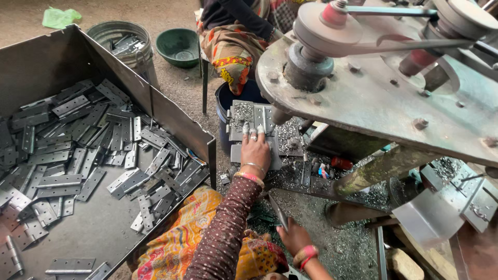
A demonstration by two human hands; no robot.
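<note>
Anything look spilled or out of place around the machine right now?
Yes. Metal shavings are scattered thickly over the bed and ground under the machine, around the left hand pressing a hinge. The hinges in the metal bin lie in a loose jumble, not stacked.

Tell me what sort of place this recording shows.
Most likely a small metalworking workshop making hinges: a big metal bin heaped with steel hinges, a heavy belt-driven machine, and metal shavings littering the floor beneath it.
</note>
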